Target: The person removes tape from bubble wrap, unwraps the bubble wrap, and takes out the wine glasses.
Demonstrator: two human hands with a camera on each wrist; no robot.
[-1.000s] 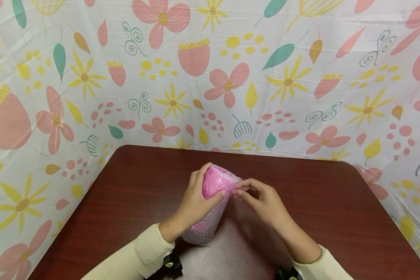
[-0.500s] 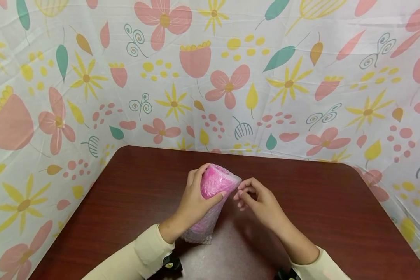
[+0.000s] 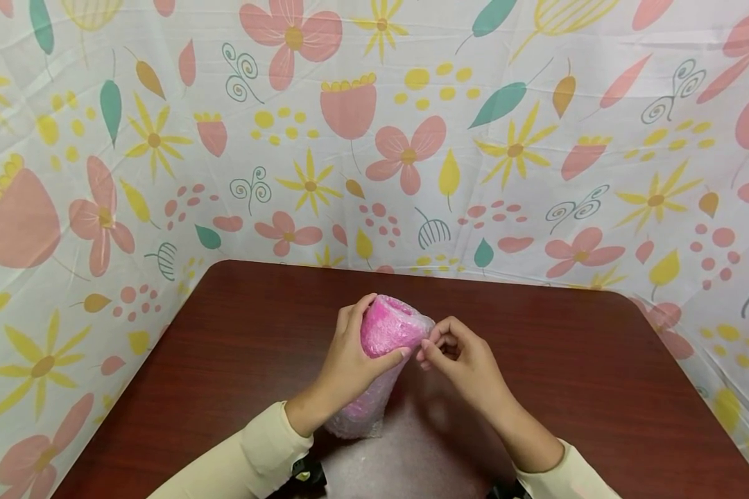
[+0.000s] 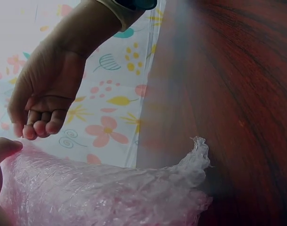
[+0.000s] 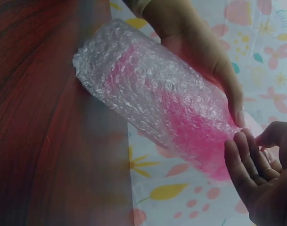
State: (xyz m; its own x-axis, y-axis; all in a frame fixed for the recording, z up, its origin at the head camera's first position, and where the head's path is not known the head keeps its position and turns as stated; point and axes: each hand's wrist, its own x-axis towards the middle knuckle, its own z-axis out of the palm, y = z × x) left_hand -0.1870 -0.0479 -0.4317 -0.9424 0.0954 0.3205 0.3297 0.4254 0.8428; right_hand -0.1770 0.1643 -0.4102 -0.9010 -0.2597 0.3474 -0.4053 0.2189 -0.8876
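Observation:
A pink, roughly cylindrical item (image 3: pixel 383 334) stands tilted on the table, wound in clear bubble wrap (image 5: pixel 143 89). What the item is stays hidden under the wrap. My left hand (image 3: pixel 342 364) grips it near its upper end, thumb in front and fingers on the far side. At the upper right rim, my right hand (image 3: pixel 471 362) pinches the loose edge of the wrap between thumb and forefinger; its other fingers curl loosely beside it. The wrap's crumpled lower end (image 4: pixel 197 162) sits at the tabletop in the left wrist view.
A dark red-brown wooden table (image 3: pixel 237 333) lies under both hands. Behind it and along both sides hangs a white cloth (image 3: pixel 374 138) printed with flowers and leaves. Black wrist straps (image 3: pixel 306 478) show at the sleeves.
My right hand came slightly away from the wrap's upper edge half a second ago, and is now back at it. The left hand keeps its grip; the wrapped item shifted very slightly.

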